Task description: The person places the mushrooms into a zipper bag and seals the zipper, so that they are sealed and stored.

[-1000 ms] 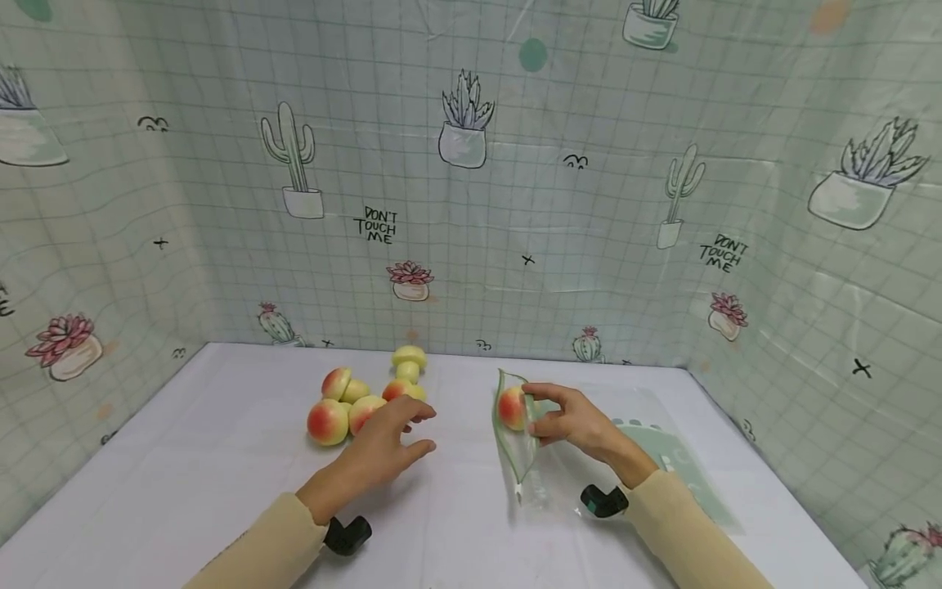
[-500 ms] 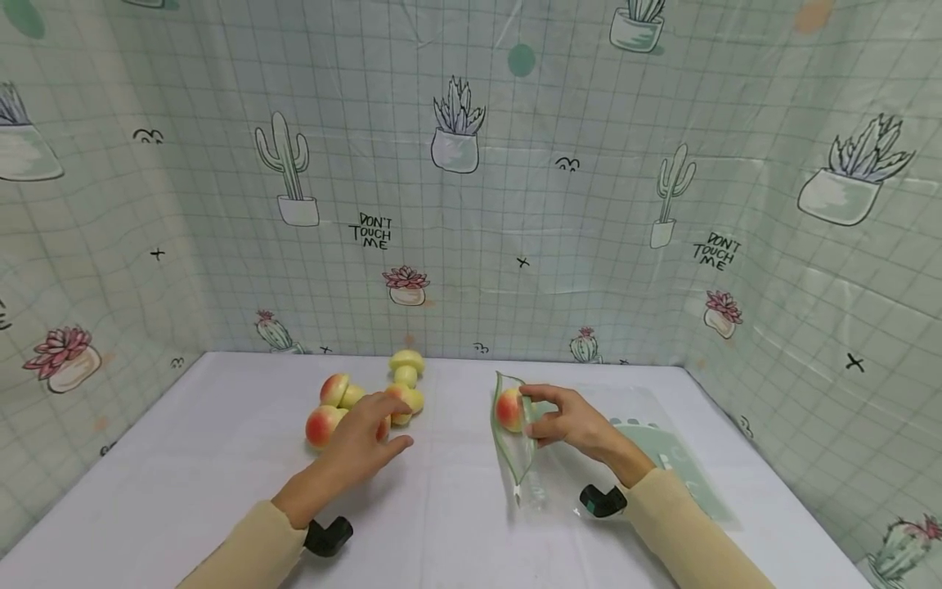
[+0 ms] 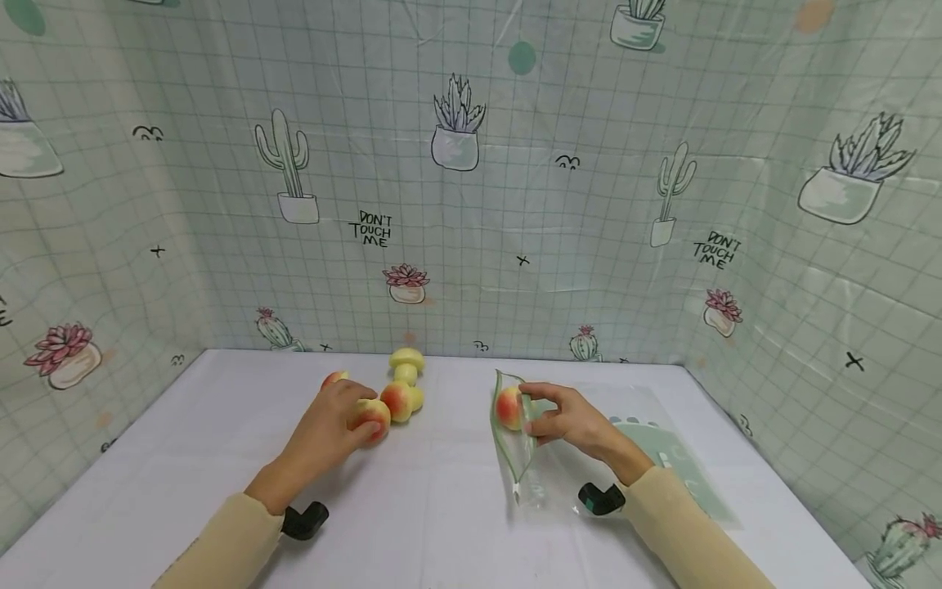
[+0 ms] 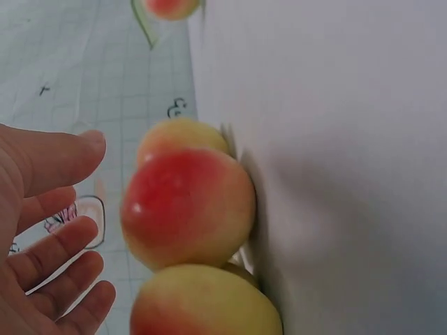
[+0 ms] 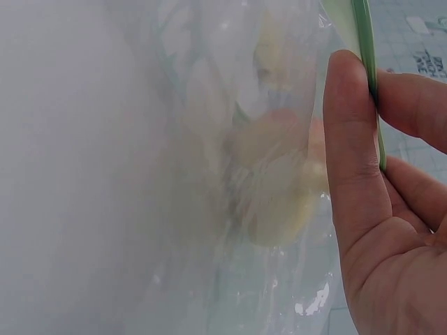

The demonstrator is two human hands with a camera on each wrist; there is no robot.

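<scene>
While the bag [image 5: 265, 181] is pinched by the right hand [image 3: 570, 421], picking appears the current step, so fruit [image 4: 188, 209] beside the parted fingers of the left hand [image 3: 316, 429] should be grasped.

1. Left sleeve [image 3: 224, 540]: beige, plain, cuff ends around the wrist.
2. Right sleeve [image 3: 688, 528]: same beige, same plain cuff.
3. Left wrist unit [image 3: 306, 521]: black, chunky, elbow-shaped, sits at cuff.
4. Right wrist unit [image 3: 602, 499]: matching black housing, small teal patch.
5. Left hand [image 3: 316, 431], right hand [image 3: 577, 421]: bare.
</scene>
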